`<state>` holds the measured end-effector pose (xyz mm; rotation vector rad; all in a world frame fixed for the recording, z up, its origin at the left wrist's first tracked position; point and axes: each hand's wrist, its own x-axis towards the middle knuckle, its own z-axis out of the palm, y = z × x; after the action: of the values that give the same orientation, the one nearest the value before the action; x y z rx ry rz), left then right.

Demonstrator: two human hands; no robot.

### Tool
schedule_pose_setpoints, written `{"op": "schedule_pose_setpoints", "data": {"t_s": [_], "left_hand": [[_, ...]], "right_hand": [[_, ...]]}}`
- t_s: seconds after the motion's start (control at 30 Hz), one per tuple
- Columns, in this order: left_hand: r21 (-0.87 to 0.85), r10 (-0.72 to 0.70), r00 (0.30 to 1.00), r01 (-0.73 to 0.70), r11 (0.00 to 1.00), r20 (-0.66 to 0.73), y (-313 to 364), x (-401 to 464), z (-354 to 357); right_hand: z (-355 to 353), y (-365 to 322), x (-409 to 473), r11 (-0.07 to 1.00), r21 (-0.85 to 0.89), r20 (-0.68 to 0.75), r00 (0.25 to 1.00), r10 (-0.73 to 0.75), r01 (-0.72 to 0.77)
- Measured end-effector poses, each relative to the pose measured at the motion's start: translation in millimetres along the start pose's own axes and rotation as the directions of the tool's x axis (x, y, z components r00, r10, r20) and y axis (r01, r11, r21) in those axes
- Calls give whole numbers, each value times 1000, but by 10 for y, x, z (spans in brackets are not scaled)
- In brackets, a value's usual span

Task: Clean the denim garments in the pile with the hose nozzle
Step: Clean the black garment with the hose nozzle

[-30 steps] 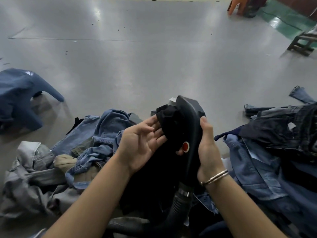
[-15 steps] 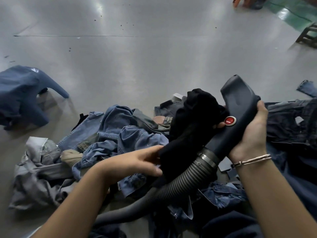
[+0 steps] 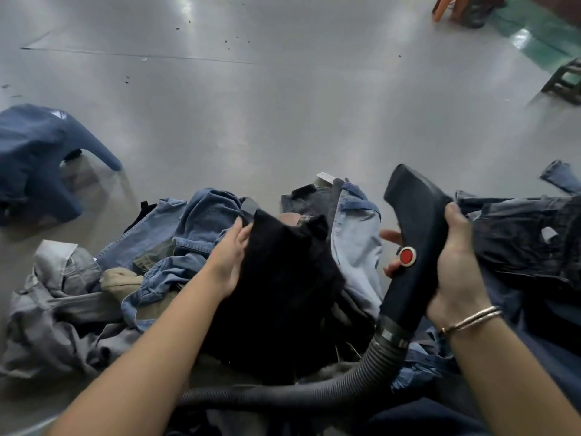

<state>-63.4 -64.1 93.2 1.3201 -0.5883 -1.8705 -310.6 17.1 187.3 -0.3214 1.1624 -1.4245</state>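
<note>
Right now both hands are busy over the pile of denim garments [image 3: 195, 247] on the grey floor [image 3: 283, 114]. Left hand [image 3: 231, 258] grips the upper left edge of a black garment [image 3: 283, 278], fingers curled on the fabric, holding it up over the middle of the pile. Right hand [image 3: 452, 272] is wrapped round the black hose nozzle [image 3: 415, 237], thumb on the near side w/ fingertips showing past the far side, next to the red button [image 3: 407, 255]. Nozzle mouth points up & away, tilted left, apart from the black garment, not touching it. Ribbed grey hose [image 3: 361, 376] runs from the nozzle's lower end down & left across the bottom of the pile. Thin metal bracelets [image 3: 471, 319] on the right wrist.

Pile itself: light blue jeans [image 3: 358, 243] just right of the black piece, mid-blue denim behind & left of it, grey garment [image 3: 50, 309] at far left, dark denim heap [image 3: 528, 234] at right behind the right hand. Separate dark blue garment [image 3: 34, 158] lies on the floor well apart at left. Orange stool legs [image 3: 446, 7] top right, a dark stool [image 3: 566, 83] at the right edge near a green floor strip [image 3: 534, 36]
</note>
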Motion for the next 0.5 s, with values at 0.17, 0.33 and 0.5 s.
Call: {"op": "schedule_pose_setpoints", "data": {"t_s": [0.17, 0.33, 0.5], "left_hand": [[767, -66, 974, 213, 606, -219, -571, 278, -829], [895, 183, 957, 129, 427, -226, -459, 466, -994], [952, 518, 843, -25, 306, -144, -36, 613, -823]], "right_hand": [[40, 370, 28, 936, -228, -99, 963, 250, -267], [35, 829, 19, 836, -343, -147, 903, 403, -429], [38, 926, 14, 823, -372, -150, 903, 403, -429]]}}
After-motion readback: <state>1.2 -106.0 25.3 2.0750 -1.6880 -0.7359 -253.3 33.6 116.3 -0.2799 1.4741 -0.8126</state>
